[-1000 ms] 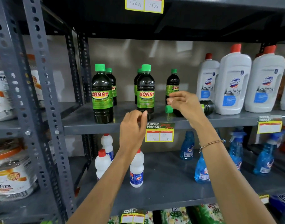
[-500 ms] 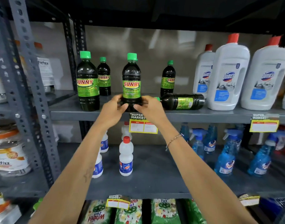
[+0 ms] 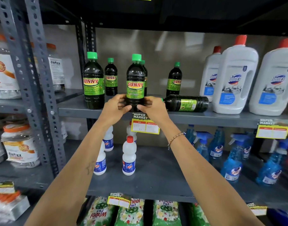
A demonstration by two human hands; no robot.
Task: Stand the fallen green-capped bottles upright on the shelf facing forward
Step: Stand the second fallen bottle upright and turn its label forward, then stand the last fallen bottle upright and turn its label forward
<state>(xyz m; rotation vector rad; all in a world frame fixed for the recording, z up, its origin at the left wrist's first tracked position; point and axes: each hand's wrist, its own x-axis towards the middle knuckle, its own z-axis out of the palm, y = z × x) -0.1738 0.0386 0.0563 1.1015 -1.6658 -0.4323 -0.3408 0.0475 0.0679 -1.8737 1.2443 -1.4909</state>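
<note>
An upright dark Sunny bottle [image 3: 134, 82] with a green cap stands at the front of the grey shelf [image 3: 78, 110], label forward. My left hand [image 3: 114, 106] and my right hand [image 3: 150, 108] both grip its base, one on each side. To the right, a fallen Sunny bottle [image 3: 185, 103] lies on its side, cap pointing left behind my right hand. Another upright Sunny bottle [image 3: 93, 82] stands front left. Three more stand further back: one [image 3: 111, 79] at left, one [image 3: 145, 70] hidden behind the held bottle, one [image 3: 174, 79] at right.
Large white Domex bottles [image 3: 234, 79] stand right of the fallen bottle. A price tag [image 3: 145, 123] hangs on the shelf edge below my hands. Small white bottles [image 3: 129, 158] and blue spray bottles [image 3: 231, 165] fill the shelf below. A perforated upright post [image 3: 35, 82] borders the left.
A second ago my hands were apart, the right one near the fallen bottle's cap. Both then closed around the base of the middle upright bottle and stay there; the view moved closer.
</note>
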